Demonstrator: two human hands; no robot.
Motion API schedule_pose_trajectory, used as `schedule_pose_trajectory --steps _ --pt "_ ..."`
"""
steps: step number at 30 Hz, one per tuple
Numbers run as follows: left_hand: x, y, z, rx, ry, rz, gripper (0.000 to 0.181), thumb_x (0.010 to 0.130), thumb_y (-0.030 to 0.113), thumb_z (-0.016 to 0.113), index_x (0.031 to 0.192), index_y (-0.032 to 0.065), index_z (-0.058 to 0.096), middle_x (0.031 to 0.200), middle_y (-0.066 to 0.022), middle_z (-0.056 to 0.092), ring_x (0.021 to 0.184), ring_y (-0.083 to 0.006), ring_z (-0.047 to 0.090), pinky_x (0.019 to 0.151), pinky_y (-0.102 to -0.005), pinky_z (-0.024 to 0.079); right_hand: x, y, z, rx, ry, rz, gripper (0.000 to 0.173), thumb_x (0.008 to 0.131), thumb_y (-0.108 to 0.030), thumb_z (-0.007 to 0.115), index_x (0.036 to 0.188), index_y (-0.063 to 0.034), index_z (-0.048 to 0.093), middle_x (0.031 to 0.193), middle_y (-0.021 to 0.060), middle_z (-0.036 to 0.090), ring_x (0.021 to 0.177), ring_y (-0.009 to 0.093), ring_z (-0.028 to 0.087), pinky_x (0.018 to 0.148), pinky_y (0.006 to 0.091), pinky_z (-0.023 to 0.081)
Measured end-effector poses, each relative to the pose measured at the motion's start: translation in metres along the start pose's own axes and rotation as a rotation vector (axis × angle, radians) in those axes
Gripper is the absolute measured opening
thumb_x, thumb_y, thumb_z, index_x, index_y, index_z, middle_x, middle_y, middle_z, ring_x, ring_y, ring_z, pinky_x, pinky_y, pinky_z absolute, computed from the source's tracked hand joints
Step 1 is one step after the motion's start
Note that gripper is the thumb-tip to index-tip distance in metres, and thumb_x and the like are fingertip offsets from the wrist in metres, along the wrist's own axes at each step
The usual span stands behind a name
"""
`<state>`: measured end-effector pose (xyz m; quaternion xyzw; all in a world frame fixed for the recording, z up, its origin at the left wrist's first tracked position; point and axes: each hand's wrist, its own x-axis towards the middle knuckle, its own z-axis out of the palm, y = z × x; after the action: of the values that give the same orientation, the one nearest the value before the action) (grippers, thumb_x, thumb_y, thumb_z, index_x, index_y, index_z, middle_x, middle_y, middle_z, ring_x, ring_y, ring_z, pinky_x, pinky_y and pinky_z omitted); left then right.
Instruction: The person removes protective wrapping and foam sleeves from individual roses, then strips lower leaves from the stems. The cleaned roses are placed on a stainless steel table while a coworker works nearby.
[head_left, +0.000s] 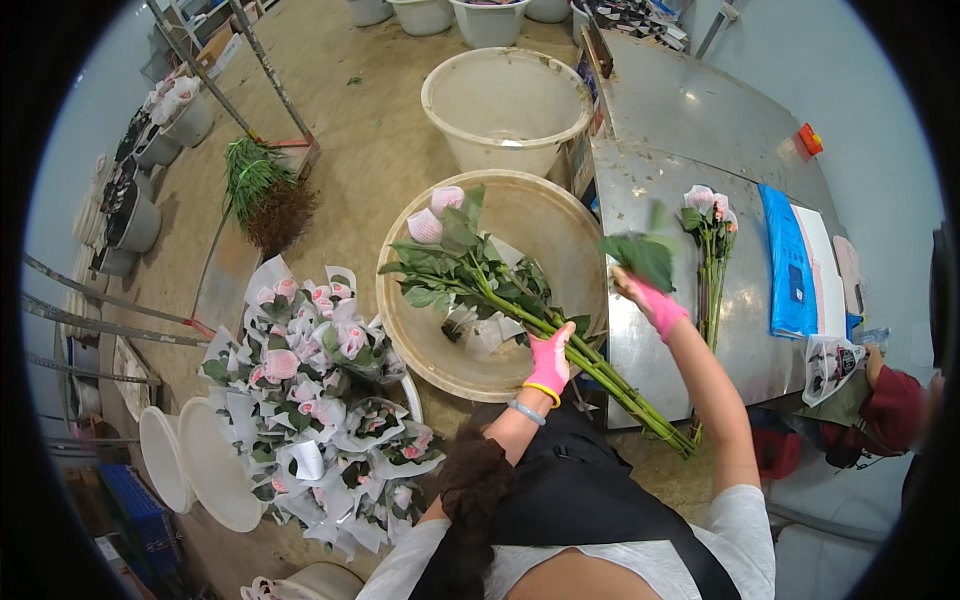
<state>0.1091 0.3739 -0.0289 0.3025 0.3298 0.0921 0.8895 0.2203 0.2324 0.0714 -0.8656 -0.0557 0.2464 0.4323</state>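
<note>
My left hand (550, 360), in a pink glove, grips the green stems of a few long roses (517, 311). Their leafy tops and pink heads in net sleeves reach out over a large round plastic tub (574, 225), and the cut ends point toward the metal table. Inside the tub lie loose leaves and pale paper scraps. My right hand (652, 300), gloved in pink with bare fingertips, is raised over the table's near edge. It holds green leaves (645, 262), partly blurred. Right of it, a small bunch of net-sleeved roses (709, 240) rests on the metal table (652, 172).
To the left stands a mass of paper-wrapped roses (300, 397). An empty-looking tub (502, 105) stands beyond. A blue package (786, 262) and a red-orange object (810, 140) lie on the table. Green foliage (255, 176) rests on a cart. Another person's maroon sleeve (892, 409) shows at right.
</note>
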Motion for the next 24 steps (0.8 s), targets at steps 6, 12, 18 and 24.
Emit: schedule_pose_trajectory --steps 6,12,18,24 --pt "-0.007 -0.006 0.002 -0.148 -0.136 0.020 0.038 0.084 0.009 0.048 0.121 0.0081 0.037 0.111 -0.0033 0.047 0.096 -0.0168 0.050 0.082 -0.0281 0.044 -0.004 -0.085 0.100 -0.409 -0.081 -0.235 0.071 0.073 -0.036 0.063 0.127 -0.0004 0.035 0.119 0.0234 0.046 0.112 0.033 0.045 0.094 0.0371 0.036" --pt "-0.026 0.028 -0.010 0.337 -0.398 0.197 0.039 0.085 0.016 0.054 0.119 0.0066 0.038 0.110 -0.0024 0.048 0.098 -0.0180 0.050 0.085 -0.0302 0.042 0.001 -0.082 0.101 -0.046 -0.157 -0.266 0.066 0.075 -0.032 0.061 0.127 -0.0008 0.035 0.124 0.0199 0.044 0.116 0.029 0.043 0.097 0.0326 0.033" --pt "-0.012 0.053 -0.035 -0.250 -0.640 -0.471 0.035 0.084 0.019 0.055 0.115 0.0054 0.047 0.107 -0.0061 0.055 0.098 -0.0193 0.054 0.086 -0.0364 0.044 -0.012 -0.050 0.090 0.381 -0.376 -0.307 0.049 0.087 -0.032 0.048 0.119 0.0037 0.042 0.107 0.0052 0.052 0.098 0.009 0.042 0.089 0.0245 0.035" --pt "-0.015 0.047 -0.025 0.078 -0.521 -0.375 0.027 0.081 0.018 0.058 0.104 0.0038 0.056 0.095 -0.0049 0.060 0.085 -0.0163 0.059 0.075 -0.0311 0.048 -0.038 -0.109 0.065 -0.565 0.342 -0.598 0.053 0.068 -0.029 0.066 0.114 -0.0064 0.050 0.104 0.0172 0.055 0.097 0.031 0.050 0.087 0.0386 0.040"
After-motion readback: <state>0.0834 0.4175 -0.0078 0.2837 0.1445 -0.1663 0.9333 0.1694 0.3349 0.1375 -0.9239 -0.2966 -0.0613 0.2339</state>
